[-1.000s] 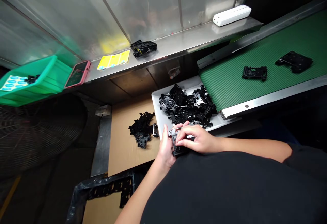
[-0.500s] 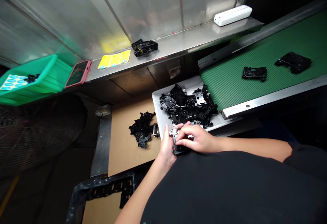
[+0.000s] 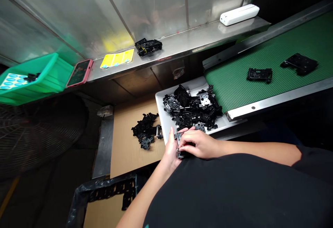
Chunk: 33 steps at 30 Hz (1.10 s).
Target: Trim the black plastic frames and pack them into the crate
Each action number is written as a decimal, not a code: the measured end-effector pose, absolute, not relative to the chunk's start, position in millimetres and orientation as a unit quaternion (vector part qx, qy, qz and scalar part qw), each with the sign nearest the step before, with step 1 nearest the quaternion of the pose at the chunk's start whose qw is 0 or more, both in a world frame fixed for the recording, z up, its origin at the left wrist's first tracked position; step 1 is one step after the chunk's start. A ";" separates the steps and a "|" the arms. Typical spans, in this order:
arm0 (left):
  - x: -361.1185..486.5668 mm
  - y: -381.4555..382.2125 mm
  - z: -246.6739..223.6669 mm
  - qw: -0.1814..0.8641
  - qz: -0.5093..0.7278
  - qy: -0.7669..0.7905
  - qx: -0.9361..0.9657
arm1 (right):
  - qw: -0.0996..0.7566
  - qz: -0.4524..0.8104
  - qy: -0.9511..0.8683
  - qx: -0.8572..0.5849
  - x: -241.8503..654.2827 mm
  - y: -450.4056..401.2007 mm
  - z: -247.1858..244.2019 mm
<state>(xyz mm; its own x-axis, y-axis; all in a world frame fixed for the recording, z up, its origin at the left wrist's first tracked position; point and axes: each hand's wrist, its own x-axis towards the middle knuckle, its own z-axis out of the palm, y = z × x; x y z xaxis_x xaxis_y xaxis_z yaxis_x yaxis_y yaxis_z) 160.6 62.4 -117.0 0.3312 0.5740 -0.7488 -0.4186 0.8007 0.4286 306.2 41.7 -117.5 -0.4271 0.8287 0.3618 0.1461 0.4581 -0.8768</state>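
My left hand [image 3: 171, 151] holds a small black plastic part with a metal plate [image 3: 179, 138] close to my body, at the near edge of the white tray [image 3: 161, 111]. From the right, my right hand [image 3: 199, 144] bends over the same part, its thumb and fingers pinched together on it. Whether something tiny sits between those fingertips is hidden. Just beyond my hands, a heap of similar black parts [image 3: 192, 108], some with metal plates, fills the tray. More black parts [image 3: 144, 129] lie in a small pile on the brown board [image 3: 125, 155], left of the tray.
A green conveyor belt [image 3: 239, 98] carrying two black parts slopes up to the right. On the metal shelf [image 3: 179, 45] are a white device [image 3: 239, 14], a black part [image 3: 148, 47], yellow sticker sheets [image 3: 117, 58] and a phone [image 3: 80, 72]. A green bin [image 3: 49, 77] stands left; a fan [image 3: 36, 127] is below.
The held part has tilted slightly in my left hand, and my right fingers have shifted a little on it. The view has moved slightly. Parts on the belt look unmoved.
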 end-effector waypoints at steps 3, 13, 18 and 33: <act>157.8 62.5 -115.7 0.802 0.319 0.491 0.114 | 0.455 0.437 -0.708 -0.318 308.1 41.8 -117.2; 46.3 155.0 -171.8 0.332 0.287 0.707 0.555 | 0.590 0.471 -0.461 -0.466 341.3 47.0 -133.2; 42.4 171.2 -197.2 0.227 0.206 0.686 0.660 | 0.588 0.471 -0.456 -0.473 345.9 46.6 -137.4; 135.9 165.9 -223.8 0.453 0.158 0.439 0.760 | 0.598 0.472 -0.437 -0.478 351.6 46.8 -138.8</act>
<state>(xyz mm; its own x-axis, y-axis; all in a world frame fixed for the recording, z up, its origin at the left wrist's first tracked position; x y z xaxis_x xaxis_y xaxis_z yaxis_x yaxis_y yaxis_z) 135.9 165.9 -223.8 0.5649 0.8101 -0.1569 0.5234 -0.2048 0.8271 351.6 46.8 -138.8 0.1725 0.9825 0.0707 -0.1461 0.0965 -0.9846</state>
